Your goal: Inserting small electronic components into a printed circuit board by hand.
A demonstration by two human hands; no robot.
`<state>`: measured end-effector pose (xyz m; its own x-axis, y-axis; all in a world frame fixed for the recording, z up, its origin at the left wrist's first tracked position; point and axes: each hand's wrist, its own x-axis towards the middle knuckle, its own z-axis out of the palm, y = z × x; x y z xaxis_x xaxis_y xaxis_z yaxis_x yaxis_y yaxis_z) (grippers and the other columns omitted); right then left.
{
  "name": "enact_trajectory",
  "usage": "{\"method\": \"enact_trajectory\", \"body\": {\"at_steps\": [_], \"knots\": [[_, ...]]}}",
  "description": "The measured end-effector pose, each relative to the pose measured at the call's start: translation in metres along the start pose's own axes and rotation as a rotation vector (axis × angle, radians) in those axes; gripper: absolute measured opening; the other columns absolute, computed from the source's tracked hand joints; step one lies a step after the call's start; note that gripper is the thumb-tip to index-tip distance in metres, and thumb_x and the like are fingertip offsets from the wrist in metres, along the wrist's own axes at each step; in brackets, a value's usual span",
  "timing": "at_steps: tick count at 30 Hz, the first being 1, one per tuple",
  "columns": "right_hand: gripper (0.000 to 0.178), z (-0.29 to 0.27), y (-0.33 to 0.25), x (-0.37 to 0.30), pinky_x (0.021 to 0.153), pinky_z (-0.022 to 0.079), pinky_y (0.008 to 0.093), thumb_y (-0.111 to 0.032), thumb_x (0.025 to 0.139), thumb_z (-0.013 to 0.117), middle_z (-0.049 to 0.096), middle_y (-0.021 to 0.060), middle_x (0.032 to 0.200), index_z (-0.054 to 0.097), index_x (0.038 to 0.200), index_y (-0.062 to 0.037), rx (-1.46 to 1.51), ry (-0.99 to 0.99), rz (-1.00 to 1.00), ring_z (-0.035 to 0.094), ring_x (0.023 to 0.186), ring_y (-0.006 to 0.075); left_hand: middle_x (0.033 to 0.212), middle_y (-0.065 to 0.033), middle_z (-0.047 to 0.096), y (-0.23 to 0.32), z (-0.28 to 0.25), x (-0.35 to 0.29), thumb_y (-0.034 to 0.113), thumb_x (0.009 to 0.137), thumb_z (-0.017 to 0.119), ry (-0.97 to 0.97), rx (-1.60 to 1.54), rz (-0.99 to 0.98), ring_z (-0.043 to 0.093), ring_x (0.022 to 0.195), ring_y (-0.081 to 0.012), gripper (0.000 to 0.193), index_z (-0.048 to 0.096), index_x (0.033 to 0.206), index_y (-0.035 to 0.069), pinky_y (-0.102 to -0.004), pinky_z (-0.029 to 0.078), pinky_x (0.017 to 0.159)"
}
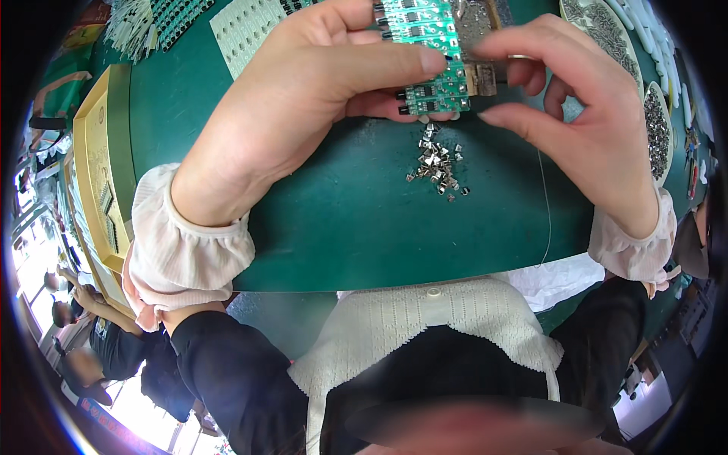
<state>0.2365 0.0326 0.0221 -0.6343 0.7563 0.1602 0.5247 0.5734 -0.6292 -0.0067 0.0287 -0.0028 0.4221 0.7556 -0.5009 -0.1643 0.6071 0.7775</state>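
Observation:
My left hand [296,83] grips a green circuit board panel [421,34] along its left side, thumb pressed on top. Small black components line the panel's left edge. To the right of it, my right hand [588,95] is raised with thumb and forefinger apart, and nothing shows between them. The forefinger is blurred and close to the panel's right edge. Behind that edge stands a worn brownish block [478,26], partly covered by the panel and fingers. Below the panel, several small shiny metal clips [436,161] lie in a loose heap on the green tabletop [341,227].
On the left stands a yellow box [95,144] holding a few small boards. A pale panel sheet [239,34] and more green boards [178,19] lie at the back. Trays of small metal parts [657,129] line the right side. Another person [114,341] sits at lower left.

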Motion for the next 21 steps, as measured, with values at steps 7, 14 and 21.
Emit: {"method": "enact_trajectory", "body": {"at_steps": [7, 14, 21], "knots": [[0.034, 0.001, 0.003, -0.002, 0.058, 0.041, 0.0214, 0.008, 0.073, 0.077, 0.061, 0.0028, 0.094, 0.07, 0.104, -0.0029, -0.035, 0.012, -0.075, 0.058, 0.078, 0.0098, 0.121, -0.0082, 0.067, 0.008, 0.017, -0.005, -0.012, 0.092, 0.061, -0.104, 0.084, 0.061, 0.066, 0.099, -0.011, 0.048, 0.049, 0.137, -0.001, -0.0235, 0.055, 0.084], [0.03, -0.001, 0.002, 0.003, 0.059, 0.041, 0.021, 0.008, 0.075, 0.076, 0.061, 0.0027, 0.093, 0.069, 0.102, -0.0023, -0.039, 0.025, -0.09, 0.057, 0.077, 0.0087, 0.12, -0.0074, 0.066, 0.012, 0.019, -0.005, -0.014, 0.091, 0.061, -0.104, 0.158, 0.04, 0.065, 0.099, -0.0108, 0.051, 0.046, 0.138, 0.0, -0.0226, 0.055, 0.081], [0.027, -0.009, -0.004, 0.013, 0.058, 0.05, 0.024, 0.001, 0.074, 0.082, 0.065, 0.01, 0.084, 0.07, 0.099, 0.0004, -0.078, -0.061, -0.092, 0.063, 0.066, 0.0134, 0.12, -0.0079, 0.066, 0.013, 0.021, -0.008, -0.013, 0.091, 0.061, -0.058, 0.137, 0.036, 0.065, 0.098, -0.0103, 0.053, 0.044, 0.139, 0.0, -0.0219, 0.055, 0.078]]}}
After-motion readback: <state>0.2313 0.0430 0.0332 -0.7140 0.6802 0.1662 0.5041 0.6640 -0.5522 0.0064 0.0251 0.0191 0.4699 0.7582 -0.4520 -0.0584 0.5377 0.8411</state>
